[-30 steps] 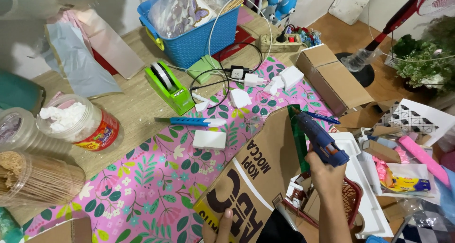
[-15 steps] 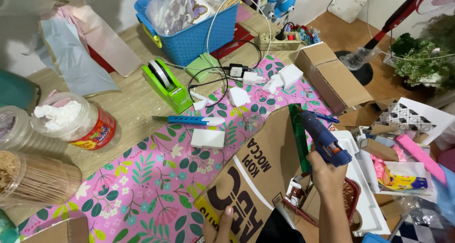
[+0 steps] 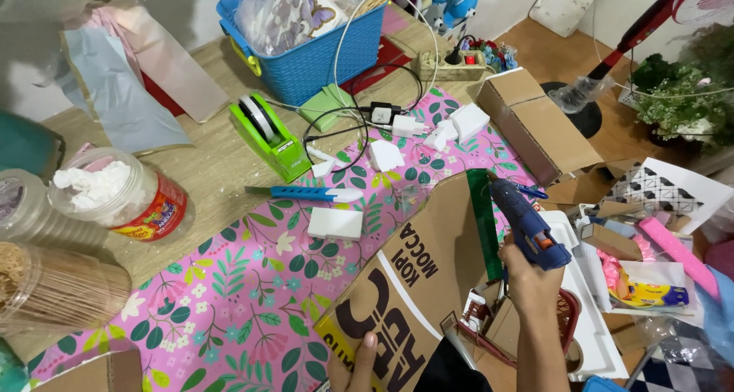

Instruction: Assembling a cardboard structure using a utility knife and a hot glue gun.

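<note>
At lower right of the head view, the right hand [image 3: 527, 273] is closed around the handle of a blue hot-glue gun [image 3: 526, 225], held upright with its nozzle pointing up and left, the tip close to the upper edge of a brown cardboard sheet [image 3: 428, 273]. Whether the tip touches the cardboard cannot be told. A green strip [image 3: 483, 220] runs along the sheet's right edge, just beside the gun. The left hand [image 3: 353, 365] grips the sheet's lower edge at the bottom of the frame, one finger lying over the printed face; the sheet is tilted up off a pink floral tablecloth [image 3: 229, 300]. On the cloth, left of the sheet, lies a white foam block [image 3: 335, 223], and above it a blue utility knife [image 3: 304, 194] lying roughly level. Further small white foam pieces [image 3: 428, 136] are scattered near a white charger plug [image 3: 405, 124] with black and white cables looping around it. A green tape dispenser [image 3: 269, 136] stands on the wooden tabletop [image 3: 206, 170] beyond the cloth, with a blue plastic basket [image 3: 321, 48] behind it holding clear bags. At far left stand a clear jar of white pieces [image 3: 118, 197] with a red label and a clear jar of thin wooden sticks [image 3: 53, 289] lying on its side. An open cardboard box [image 3: 535, 121] sits to the upper right of the gun.
</note>
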